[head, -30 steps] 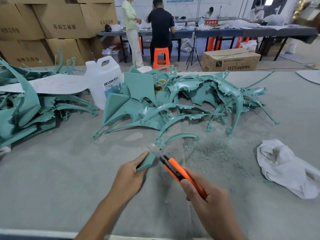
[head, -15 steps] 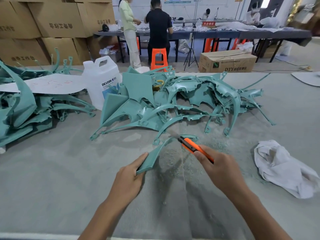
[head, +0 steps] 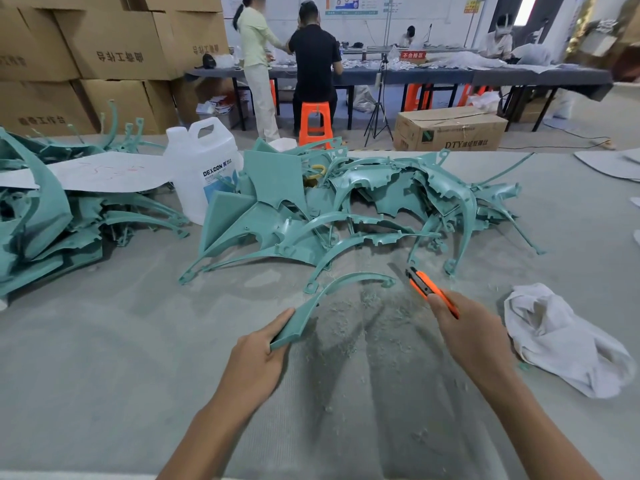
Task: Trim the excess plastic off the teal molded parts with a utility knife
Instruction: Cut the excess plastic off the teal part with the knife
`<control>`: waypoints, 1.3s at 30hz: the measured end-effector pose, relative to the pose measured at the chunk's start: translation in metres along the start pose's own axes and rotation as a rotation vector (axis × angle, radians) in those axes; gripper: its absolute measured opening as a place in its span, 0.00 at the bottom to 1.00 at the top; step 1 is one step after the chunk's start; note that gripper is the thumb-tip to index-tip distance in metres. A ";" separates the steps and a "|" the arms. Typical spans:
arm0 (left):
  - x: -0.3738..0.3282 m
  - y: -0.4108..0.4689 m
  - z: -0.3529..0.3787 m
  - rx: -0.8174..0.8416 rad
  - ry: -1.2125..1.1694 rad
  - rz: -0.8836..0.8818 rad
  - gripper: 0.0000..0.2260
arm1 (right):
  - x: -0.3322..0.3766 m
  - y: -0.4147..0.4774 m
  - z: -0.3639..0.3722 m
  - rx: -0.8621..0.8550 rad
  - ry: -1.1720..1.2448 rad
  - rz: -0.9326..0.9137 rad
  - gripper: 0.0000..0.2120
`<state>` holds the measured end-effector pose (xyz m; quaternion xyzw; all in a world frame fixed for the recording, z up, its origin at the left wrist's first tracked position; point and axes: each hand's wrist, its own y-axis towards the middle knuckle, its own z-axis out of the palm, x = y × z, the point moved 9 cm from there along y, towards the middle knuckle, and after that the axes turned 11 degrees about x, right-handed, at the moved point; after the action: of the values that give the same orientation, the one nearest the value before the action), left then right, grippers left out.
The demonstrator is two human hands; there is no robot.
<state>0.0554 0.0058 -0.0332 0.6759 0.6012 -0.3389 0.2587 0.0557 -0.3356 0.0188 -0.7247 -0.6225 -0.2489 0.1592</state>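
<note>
A curved teal molded part point(head: 325, 299) lies on the grey table, arching away to the right. My left hand point(head: 258, 358) grips its near wide end. My right hand point(head: 467, 334) holds an orange utility knife point(head: 427, 287), tip pointing up and left, just right of the part's far end and apart from it. Teal shavings point(head: 367, 313) cover the cloth between my hands. A large pile of teal parts point(head: 346, 209) sits behind, and another pile point(head: 45, 220) lies at the left.
A white rag point(head: 561, 341) lies at the right. A white jug point(head: 204, 168) stands behind the pile, with a white sheet point(head: 100, 174) over the left pile. Cardboard boxes point(head: 104, 57) and several people at tables fill the background.
My right hand has carried the knife along the part from beside my left hand out past the far end. My left hand keeps its hold on the part.
</note>
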 end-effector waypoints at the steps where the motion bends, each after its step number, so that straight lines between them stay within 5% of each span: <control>1: 0.000 0.000 0.000 0.002 -0.009 -0.004 0.21 | 0.013 -0.011 0.002 -0.010 0.082 -0.050 0.08; 7: 0.001 0.000 -0.001 0.016 -0.034 -0.010 0.21 | 0.085 -0.074 0.021 0.222 0.314 -0.287 0.15; 14: -0.006 -0.006 0.001 0.002 0.064 0.019 0.29 | 0.112 -0.055 -0.005 0.360 -0.085 -0.422 0.18; 22: -0.002 -0.003 -0.001 0.013 0.065 0.023 0.28 | -0.002 0.030 -0.013 0.264 -0.434 -0.032 0.17; 28: -0.001 -0.002 -0.001 -0.002 0.084 0.006 0.26 | 0.012 0.003 -0.028 0.010 -0.128 -0.131 0.13; 32: 0.000 -0.001 0.000 -0.001 0.040 0.002 0.26 | 0.077 -0.043 -0.001 0.165 0.164 -0.347 0.15; 35: 0.002 0.000 -0.001 -0.009 0.070 0.004 0.26 | 0.098 -0.060 0.025 0.256 0.091 -0.473 0.19; 39: 0.000 0.000 0.000 0.002 0.084 0.017 0.27 | 0.053 -0.025 0.026 0.122 0.098 -0.313 0.17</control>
<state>0.0549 0.0057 -0.0332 0.6948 0.6055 -0.3086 0.2353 0.0409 -0.2731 0.0251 -0.5951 -0.7330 -0.2676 0.1924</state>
